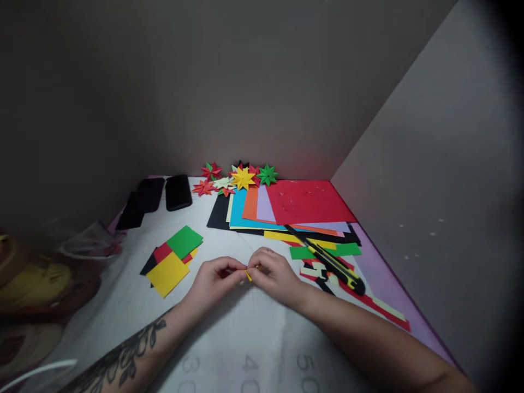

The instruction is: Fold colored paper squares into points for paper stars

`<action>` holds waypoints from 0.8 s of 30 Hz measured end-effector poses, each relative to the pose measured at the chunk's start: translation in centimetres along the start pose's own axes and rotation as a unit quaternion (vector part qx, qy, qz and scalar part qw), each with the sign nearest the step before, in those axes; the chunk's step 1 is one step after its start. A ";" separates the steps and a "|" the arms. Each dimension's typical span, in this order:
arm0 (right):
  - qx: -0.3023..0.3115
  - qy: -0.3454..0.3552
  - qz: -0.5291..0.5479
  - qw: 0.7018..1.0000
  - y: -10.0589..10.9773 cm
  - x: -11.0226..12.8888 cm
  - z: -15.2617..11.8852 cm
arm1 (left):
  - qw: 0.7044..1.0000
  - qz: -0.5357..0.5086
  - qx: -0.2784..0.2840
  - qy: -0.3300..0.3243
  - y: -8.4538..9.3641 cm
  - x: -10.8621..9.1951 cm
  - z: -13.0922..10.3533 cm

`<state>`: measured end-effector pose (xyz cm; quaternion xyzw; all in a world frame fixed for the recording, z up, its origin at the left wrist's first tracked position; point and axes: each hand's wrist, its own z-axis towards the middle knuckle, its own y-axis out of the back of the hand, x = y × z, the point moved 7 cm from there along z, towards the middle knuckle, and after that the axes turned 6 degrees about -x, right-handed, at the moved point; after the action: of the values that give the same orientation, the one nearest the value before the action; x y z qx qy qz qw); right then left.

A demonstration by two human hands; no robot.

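Between my fingertips is a small folded piece of yellow paper [248, 275], mostly covered by the fingers. My left hand [216, 278] pinches it from the left, thumb and index finger pressed together. From the other side my right hand [274, 273] grips it the same way, and the two hands touch or nearly touch. Left of my left hand lie paper squares in yellow [167, 274], green [185, 242], red and black, overlapping. A black and yellow utility knife [335, 267] rests right of my right hand, on top of paper strips.
Folded paper stars [243, 178] in several colours sit against the wall. Before them are fanned sheets, the red sheet [311, 204] uppermost. Paper strips [385, 311] lie at right. A black phone [178, 192] and dark flat items [141, 202] are back left. A clear bag [92, 240] stands at left.
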<state>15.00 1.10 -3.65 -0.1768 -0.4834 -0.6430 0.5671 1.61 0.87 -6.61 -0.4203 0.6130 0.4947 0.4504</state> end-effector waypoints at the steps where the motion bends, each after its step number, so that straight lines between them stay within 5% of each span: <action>1: 0.000 0.000 -0.002 1.000 0.0 0.0 0.0 | 1.000 0.002 0.000 0.000 0.0 -0.1 0.0; 12: -0.003 -0.066 0.012 0.998 -0.2 -1.0 -0.3 | 1.000 0.025 -0.014 0.004 0.3 -0.3 -0.1; 24: -0.015 -0.016 0.010 1.000 0.0 0.5 -0.3 | 0.998 -0.004 -0.062 0.019 0.8 -0.6 -0.2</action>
<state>14.96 0.58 -3.46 -0.2006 -0.4812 -0.6414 0.5629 0.96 0.90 -5.78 -0.4591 0.5878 0.5222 0.4135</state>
